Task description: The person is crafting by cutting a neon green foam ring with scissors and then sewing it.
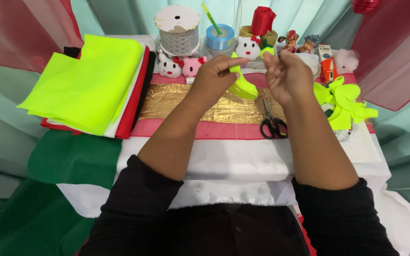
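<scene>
Backdrop: pale teal curtain [110, 14] hung in folds across the far side, sheer red drapes [395, 52] at far left and right. Table [243, 161] covered in white cloth, green felt [72, 159] at near left. Even, bright lighting.

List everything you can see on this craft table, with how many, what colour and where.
Cut felt piece: one, neon yellow, pinched in the left hand.
Cut felt shapes: a pile, neon yellow, right of the right hand.
Scissors: one pair, black handles, under the right wrist.
Gold fabric strip: one, across the table middle.
Felt sheets: a stack, neon yellow on top with white, red and black below, at left.
Green felt: one sheet, near left.
Plush heads: three, two white and one pink, back row.
Ribbon spools: silver, blue and red, at back.
Left hand: holding the felt piece.
Right hand: raised beside it, fingers curled.
</scene>
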